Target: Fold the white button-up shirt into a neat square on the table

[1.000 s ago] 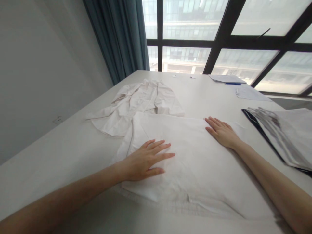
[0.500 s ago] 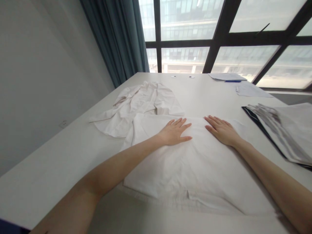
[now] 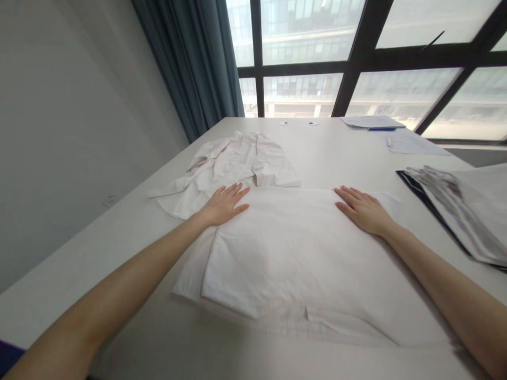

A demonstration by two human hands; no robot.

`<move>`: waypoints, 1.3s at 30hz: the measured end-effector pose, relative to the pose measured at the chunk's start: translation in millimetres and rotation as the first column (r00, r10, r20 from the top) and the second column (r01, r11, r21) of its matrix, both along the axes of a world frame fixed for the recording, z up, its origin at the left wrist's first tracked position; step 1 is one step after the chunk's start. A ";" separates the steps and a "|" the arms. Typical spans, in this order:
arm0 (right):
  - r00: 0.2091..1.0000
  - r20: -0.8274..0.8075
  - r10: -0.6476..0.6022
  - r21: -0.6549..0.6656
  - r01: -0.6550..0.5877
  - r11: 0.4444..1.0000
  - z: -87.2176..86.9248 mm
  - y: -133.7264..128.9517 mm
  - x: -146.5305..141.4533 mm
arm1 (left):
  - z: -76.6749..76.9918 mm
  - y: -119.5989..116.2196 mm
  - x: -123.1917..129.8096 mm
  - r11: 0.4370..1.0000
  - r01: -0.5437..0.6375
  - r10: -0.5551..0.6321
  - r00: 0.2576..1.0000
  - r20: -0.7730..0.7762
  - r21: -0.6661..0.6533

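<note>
A white garment (image 3: pixel 293 253), folded and spread flat, lies on the white table (image 3: pixel 130 232) in front of me. My left hand (image 3: pixel 226 205) rests palm down on its upper left corner, fingers spread. On its upper right part lies my right hand (image 3: pixel 363 211), flat, with the thumb a little apart from the fingers. Neither hand grips anything. Fine wrinkles run across the cloth, and a small slit shows near its lower edge. Just beyond the left hand is a second white garment (image 3: pixel 237 161), loosely crumpled.
A stack of white and grey cloth (image 3: pixel 475 211) on something black sits at the right. Papers (image 3: pixel 415 142) and a blue pen (image 3: pixel 382 129) lie at the far right. A blue curtain (image 3: pixel 194 63) and window stand behind the table, with a wall at left.
My left hand has slid left across the cloth from near its middle to its upper left corner. My right hand stays in nearly the same place.
</note>
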State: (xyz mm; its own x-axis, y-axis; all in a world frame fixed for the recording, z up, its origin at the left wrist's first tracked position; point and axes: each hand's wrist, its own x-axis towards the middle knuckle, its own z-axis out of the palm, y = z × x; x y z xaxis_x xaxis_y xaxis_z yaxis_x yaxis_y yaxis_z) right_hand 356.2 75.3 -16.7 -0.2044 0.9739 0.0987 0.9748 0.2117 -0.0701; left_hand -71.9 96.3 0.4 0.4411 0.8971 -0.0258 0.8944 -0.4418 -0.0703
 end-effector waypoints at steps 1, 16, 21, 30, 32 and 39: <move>1.000 -0.001 0.001 0.002 -0.001 1.000 -0.1 -0.1 -0.2 | 0.4 0.5 -6.6 1.000 -0.017 0.017 1.000 -0.018 0.007; 1.000 0.004 -0.002 0.020 0.002 1.000 -1.3 0.1 -0.4 | 19.7 -124.6 88.1 0.757 0.652 -0.623 0.736 0.264 -0.034; 1.000 -0.001 0.009 0.039 -0.009 0.999 -2.9 0.9 1.5 | 18.3 -147.2 79.3 0.719 0.691 -0.638 0.701 0.319 -0.079; 0.998 -0.067 0.020 0.109 -0.012 0.994 -4.6 0.7 6.3 | 21.0 -160.0 52.8 0.762 0.638 -0.595 0.757 0.271 -0.109; 0.995 -0.103 0.002 0.151 0.013 0.988 -6.0 1.5 8.3 | 21.3 -161.3 52.0 0.766 0.631 -0.589 0.766 0.258 -0.123; 0.977 -0.212 0.011 0.157 0.023 0.987 4.6 0.0 11.2 | 22.1 -160.9 53.5 0.775 0.618 -0.573 0.776 0.264 -0.132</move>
